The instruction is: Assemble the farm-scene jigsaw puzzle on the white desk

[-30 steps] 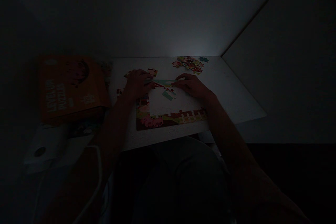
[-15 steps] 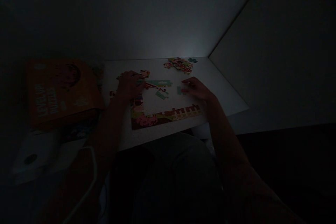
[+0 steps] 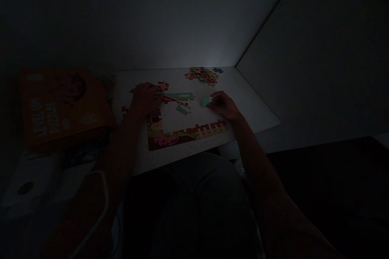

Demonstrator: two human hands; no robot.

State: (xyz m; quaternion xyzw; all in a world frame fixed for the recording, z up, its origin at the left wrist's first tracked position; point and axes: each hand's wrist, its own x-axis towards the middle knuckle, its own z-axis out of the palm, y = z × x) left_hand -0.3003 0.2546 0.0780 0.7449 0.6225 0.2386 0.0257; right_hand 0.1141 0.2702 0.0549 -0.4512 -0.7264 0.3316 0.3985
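In dim light, my right hand (image 3: 224, 105) pinches a light green puzzle piece (image 3: 206, 101) between thumb and fingers, tilted up at the right of the partly joined puzzle. My left hand (image 3: 146, 98) lies over the puzzle's upper left corner, its fingers spread onto the joined top strip (image 3: 182, 96) and hiding part of it. Another green piece (image 3: 184, 108) lies loose inside the puzzle's border. The joined bottom strip (image 3: 209, 129) shows a white fence and runs to a pink shape at the lower left corner.
A heap of loose puzzle pieces (image 3: 203, 75) lies at the back of the white table (image 3: 252, 101), by the wall. A few more pieces (image 3: 163, 85) lie behind my left hand. On the left stands an orange puzzle box (image 3: 67, 109). A pale cable (image 3: 105, 202) crosses my left forearm.
My right hand has closed on the green piece that lay beneath its fingers and tilted it up. My left hand keeps its place on the puzzle. The view has shifted slightly.
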